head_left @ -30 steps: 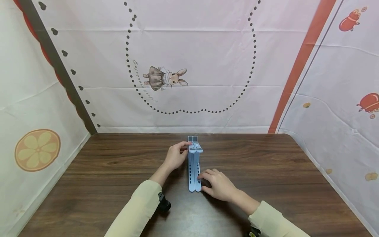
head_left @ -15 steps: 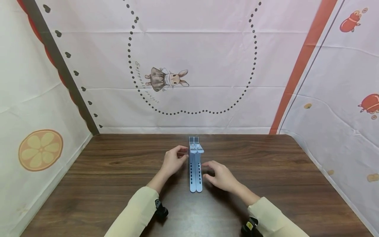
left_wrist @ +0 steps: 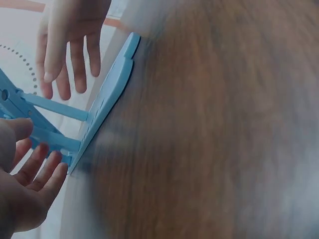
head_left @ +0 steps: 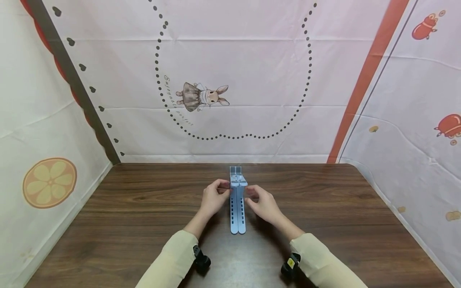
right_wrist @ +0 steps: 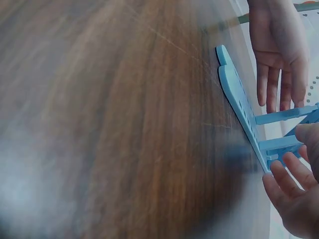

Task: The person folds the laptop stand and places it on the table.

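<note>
A light-blue folding laptop stand (head_left: 235,210) stands on the table, its two slotted rails side by side and pointing toward me. My left hand (head_left: 213,199) is at the left of its raised far part, fingertips right at the edge. On the opposite side, my right hand (head_left: 265,206) has its thumb and fingers close to the same part. The left wrist view shows the stand's base (left_wrist: 110,89) and struts from the side, with the left hand's fingers (left_wrist: 42,174) loosely extended beside them. In the right wrist view, the right hand's fingers (right_wrist: 284,179) are likewise spread and relaxed.
The dark wooden table (head_left: 144,208) spreads out on both sides of the stand. White printed cloth (head_left: 266,80) hangs behind it and along both sides. A black wrist camera (head_left: 202,262) sits at the left cuff, another (head_left: 288,267) at the right.
The right hand has left the near end of the rails and moved forward along the right side. The left hand drew back slightly, then came to the edge again. The stand stays put.
</note>
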`<control>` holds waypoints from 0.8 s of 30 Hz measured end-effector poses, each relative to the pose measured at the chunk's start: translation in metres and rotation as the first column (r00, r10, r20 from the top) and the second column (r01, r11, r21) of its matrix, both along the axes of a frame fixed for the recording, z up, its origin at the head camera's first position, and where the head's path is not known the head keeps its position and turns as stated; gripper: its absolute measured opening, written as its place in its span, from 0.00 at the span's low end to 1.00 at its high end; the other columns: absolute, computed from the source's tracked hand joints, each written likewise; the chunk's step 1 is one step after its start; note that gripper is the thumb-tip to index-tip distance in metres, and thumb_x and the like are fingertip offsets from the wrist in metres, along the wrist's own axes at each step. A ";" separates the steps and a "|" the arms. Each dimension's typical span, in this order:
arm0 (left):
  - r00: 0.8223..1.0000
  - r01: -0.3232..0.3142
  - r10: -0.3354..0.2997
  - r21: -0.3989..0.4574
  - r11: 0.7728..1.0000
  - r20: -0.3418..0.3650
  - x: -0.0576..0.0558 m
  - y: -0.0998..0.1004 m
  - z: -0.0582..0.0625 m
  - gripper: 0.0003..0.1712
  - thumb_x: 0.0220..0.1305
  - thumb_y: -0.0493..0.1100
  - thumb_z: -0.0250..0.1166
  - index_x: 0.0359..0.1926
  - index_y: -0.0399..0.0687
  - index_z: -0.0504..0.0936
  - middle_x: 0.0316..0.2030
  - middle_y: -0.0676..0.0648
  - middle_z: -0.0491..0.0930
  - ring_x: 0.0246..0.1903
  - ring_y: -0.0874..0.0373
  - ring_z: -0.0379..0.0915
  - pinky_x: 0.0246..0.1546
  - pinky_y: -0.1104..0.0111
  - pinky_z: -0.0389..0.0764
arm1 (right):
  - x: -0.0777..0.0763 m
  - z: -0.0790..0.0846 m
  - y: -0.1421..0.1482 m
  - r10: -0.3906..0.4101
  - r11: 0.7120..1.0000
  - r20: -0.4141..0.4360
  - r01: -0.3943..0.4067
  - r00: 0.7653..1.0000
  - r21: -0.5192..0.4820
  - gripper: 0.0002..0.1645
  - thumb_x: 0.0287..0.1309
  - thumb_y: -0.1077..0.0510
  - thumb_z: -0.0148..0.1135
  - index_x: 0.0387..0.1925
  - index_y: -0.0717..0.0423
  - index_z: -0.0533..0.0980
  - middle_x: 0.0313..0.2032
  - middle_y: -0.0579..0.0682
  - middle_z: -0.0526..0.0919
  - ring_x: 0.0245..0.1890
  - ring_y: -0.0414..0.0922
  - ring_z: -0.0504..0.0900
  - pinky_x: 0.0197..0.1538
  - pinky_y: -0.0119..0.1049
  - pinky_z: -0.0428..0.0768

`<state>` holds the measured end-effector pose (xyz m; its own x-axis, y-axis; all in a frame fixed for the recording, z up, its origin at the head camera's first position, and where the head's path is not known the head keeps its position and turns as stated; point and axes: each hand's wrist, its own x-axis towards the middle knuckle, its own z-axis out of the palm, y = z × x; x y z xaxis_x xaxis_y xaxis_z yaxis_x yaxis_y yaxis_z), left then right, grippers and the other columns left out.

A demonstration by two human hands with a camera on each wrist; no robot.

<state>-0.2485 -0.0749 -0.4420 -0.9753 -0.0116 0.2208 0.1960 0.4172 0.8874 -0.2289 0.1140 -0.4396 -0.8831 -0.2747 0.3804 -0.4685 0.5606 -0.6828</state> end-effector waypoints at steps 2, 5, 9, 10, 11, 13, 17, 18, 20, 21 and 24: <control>1.000 -0.005 0.005 0.004 1.000 0.013 0.000 0.002 -0.001 0.12 0.54 0.37 0.66 0.42 0.46 0.79 0.38 0.47 0.82 0.37 0.56 0.79 0.39 0.69 0.80 | -0.002 0.000 -0.003 -0.015 1.000 0.011 0.015 1.000 -0.010 0.19 0.52 0.65 0.63 0.48 0.61 0.73 0.44 0.57 0.82 0.41 0.50 0.82 0.44 0.41 0.81; 1.000 -0.015 0.015 0.019 1.000 0.025 -0.001 0.005 -0.003 0.12 0.54 0.37 0.66 0.42 0.46 0.79 0.39 0.46 0.82 0.38 0.56 0.79 0.39 0.69 0.80 | -0.005 0.001 -0.008 -0.027 0.999 0.037 0.029 0.999 -0.040 0.18 0.52 0.66 0.62 0.47 0.62 0.72 0.43 0.58 0.82 0.40 0.50 0.82 0.43 0.42 0.81; 0.999 -0.033 0.033 0.020 0.999 0.023 -0.002 0.009 -0.005 0.10 0.55 0.38 0.65 0.39 0.46 0.80 0.38 0.46 0.82 0.38 0.55 0.80 0.39 0.68 0.80 | -0.010 0.000 -0.013 -0.048 0.997 0.074 0.052 0.996 -0.062 0.16 0.53 0.66 0.60 0.45 0.61 0.72 0.41 0.58 0.82 0.38 0.49 0.82 0.43 0.43 0.80; 0.999 -0.039 0.038 0.016 0.999 0.019 -0.003 0.010 -0.006 0.09 0.55 0.38 0.65 0.39 0.46 0.80 0.38 0.47 0.83 0.38 0.56 0.80 0.39 0.68 0.80 | -0.010 0.000 -0.015 -0.054 0.996 0.082 0.059 0.995 -0.060 0.15 0.53 0.66 0.59 0.45 0.61 0.72 0.40 0.57 0.82 0.38 0.49 0.82 0.44 0.43 0.80; 0.999 -0.044 0.044 0.009 0.999 0.015 -0.003 0.011 -0.007 0.08 0.55 0.38 0.65 0.38 0.46 0.80 0.38 0.47 0.83 0.37 0.56 0.80 0.39 0.67 0.80 | -0.011 -0.001 -0.015 -0.060 0.996 0.094 0.066 0.994 -0.061 0.15 0.54 0.66 0.59 0.45 0.61 0.72 0.40 0.57 0.82 0.38 0.48 0.82 0.44 0.43 0.80; 0.999 -0.050 0.050 -0.003 0.999 0.008 -0.004 0.012 -0.009 0.06 0.56 0.38 0.64 0.37 0.46 0.81 0.37 0.47 0.83 0.37 0.56 0.79 0.39 0.67 0.80 | -0.012 -0.001 -0.017 -0.067 0.995 0.107 0.074 0.992 -0.065 0.15 0.54 0.66 0.58 0.45 0.61 0.72 0.39 0.56 0.82 0.38 0.48 0.82 0.45 0.43 0.80; 0.998 -0.062 0.062 -0.014 0.998 0.008 -0.005 0.013 -0.010 0.04 0.58 0.37 0.62 0.35 0.47 0.81 0.35 0.48 0.83 0.35 0.58 0.77 0.36 0.67 0.79 | -0.016 -0.002 -0.018 -0.085 0.994 0.122 0.093 0.989 -0.064 0.12 0.55 0.65 0.58 0.43 0.60 0.72 0.38 0.55 0.82 0.39 0.48 0.82 0.46 0.42 0.80; 0.998 -0.062 0.062 -0.015 0.998 0.011 -0.004 0.013 -0.010 0.04 0.58 0.37 0.62 0.35 0.47 0.81 0.34 0.49 0.83 0.34 0.59 0.76 0.35 0.68 0.79 | -0.016 -0.002 -0.019 -0.090 0.993 0.123 0.099 0.988 -0.065 0.12 0.56 0.65 0.58 0.43 0.60 0.72 0.38 0.54 0.82 0.40 0.47 0.82 0.46 0.42 0.80; 0.998 -0.064 0.064 -0.014 0.998 0.013 -0.004 0.013 -0.009 0.04 0.59 0.36 0.61 0.34 0.47 0.81 0.33 0.49 0.82 0.32 0.59 0.75 0.33 0.69 0.78 | -0.018 -0.003 -0.020 -0.097 0.992 0.114 0.105 0.989 -0.068 0.10 0.56 0.65 0.57 0.41 0.59 0.73 0.38 0.54 0.83 0.40 0.47 0.82 0.45 0.41 0.80; 0.998 -0.063 0.064 -0.014 0.998 0.013 -0.004 0.013 -0.009 0.04 0.59 0.36 0.61 0.34 0.47 0.81 0.33 0.49 0.82 0.32 0.59 0.74 0.32 0.69 0.78 | -0.018 -0.003 -0.020 -0.097 0.992 0.102 0.105 0.990 -0.070 0.09 0.57 0.65 0.57 0.41 0.58 0.73 0.38 0.54 0.83 0.40 0.48 0.82 0.45 0.41 0.80; 0.998 -0.060 0.060 -0.009 0.998 0.007 -0.003 0.014 -0.008 0.04 0.59 0.35 0.60 0.34 0.47 0.81 0.32 0.49 0.82 0.31 0.59 0.74 0.31 0.69 0.77 | -0.020 -0.003 -0.022 -0.097 0.992 0.079 0.103 0.992 -0.068 0.08 0.57 0.65 0.56 0.40 0.57 0.74 0.38 0.54 0.83 0.39 0.47 0.82 0.45 0.41 0.80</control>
